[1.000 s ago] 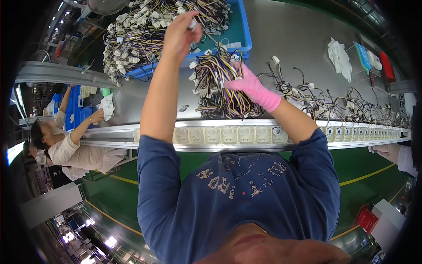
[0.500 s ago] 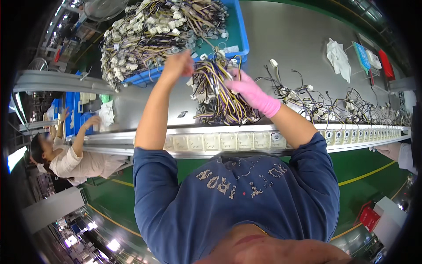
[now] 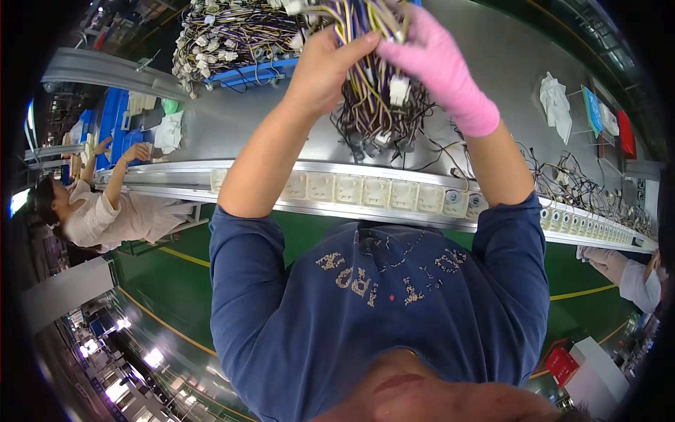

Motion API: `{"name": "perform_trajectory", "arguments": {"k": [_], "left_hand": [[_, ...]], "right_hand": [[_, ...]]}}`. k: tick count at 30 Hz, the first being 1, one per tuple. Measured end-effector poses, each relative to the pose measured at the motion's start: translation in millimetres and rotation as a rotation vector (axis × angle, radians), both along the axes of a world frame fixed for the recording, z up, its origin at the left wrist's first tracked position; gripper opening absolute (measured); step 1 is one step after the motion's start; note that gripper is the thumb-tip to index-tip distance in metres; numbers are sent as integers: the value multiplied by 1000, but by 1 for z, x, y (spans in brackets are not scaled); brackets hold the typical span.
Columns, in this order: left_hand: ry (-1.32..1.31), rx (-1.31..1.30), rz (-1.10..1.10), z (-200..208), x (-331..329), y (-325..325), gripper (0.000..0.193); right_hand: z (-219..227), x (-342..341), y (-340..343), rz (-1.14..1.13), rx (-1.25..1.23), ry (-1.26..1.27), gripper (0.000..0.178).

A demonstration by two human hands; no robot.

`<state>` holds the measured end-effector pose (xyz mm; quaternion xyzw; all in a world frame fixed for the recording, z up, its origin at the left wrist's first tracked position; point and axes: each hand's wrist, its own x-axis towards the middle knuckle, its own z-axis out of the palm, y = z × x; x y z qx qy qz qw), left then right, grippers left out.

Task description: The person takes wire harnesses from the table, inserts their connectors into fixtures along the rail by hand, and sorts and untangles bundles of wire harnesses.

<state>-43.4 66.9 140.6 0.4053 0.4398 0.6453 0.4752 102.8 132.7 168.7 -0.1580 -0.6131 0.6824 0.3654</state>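
Note:
A thick wire bundle (image 3: 373, 105) of yellow, purple and black strands with white connectors hangs between my hands at the top of the view. My bare left hand (image 3: 325, 70) is closed on its left side, thumb laid across the wires. On the other side my right hand (image 3: 439, 67), in a pink glove, is closed round the same bundle. The lower ends dangle over the metal table (image 3: 260, 126). Behind my left hand, a large pile of similar wires (image 3: 239, 35) lies in and over a blue bin (image 3: 253, 72).
Loose wires (image 3: 583, 186) lie along the table's right side. A row of pale plastic housings (image 3: 376, 191) lines the front rail. White gloves (image 3: 555, 105) and a red object (image 3: 626, 131) sit at the far right. A co-worker (image 3: 105, 204) works at the left.
Both hands have risen away from me, lifting the wire bundle off the table. My left hand has moved right and closed on the bundle.

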Motion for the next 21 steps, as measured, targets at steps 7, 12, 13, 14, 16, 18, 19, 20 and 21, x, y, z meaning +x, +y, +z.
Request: {"name": "perform_trajectory", "arguments": {"k": [7, 12, 13, 14, 16, 18, 19, 20, 21], "left_hand": [[100, 31, -11, 19, 5, 12, 21], [106, -168, -12, -26, -8, 20, 23], [11, -186, -15, -29, -9, 21, 24], [-7, -255, -63, -32, -12, 19, 28], [-14, -276, -95, -42, -9, 19, 29], [70, -299, -108, -60, -7, 21, 33], [126, -334, -109, -66, -9, 17, 34], [151, -331, -115, -72, -4, 20, 33], [172, -334, -104, -80, -4, 19, 32]], "right_hand": [[-21, 19, 25, 127, -23, -9, 47], [-57, 20, 35, 22, -227, 31, 31], [-63, 23, 38, 18, -222, 31, 31], [-69, 26, 39, 21, -217, 17, 31], [-78, 26, 39, 60, -298, 20, 27], [-75, 23, 34, 140, -321, -57, 28], [-74, 22, 32, 218, -342, -133, 29], [-105, 21, 44, 211, -370, -228, 34], [-111, 15, 32, 200, -360, -105, 32]]}}
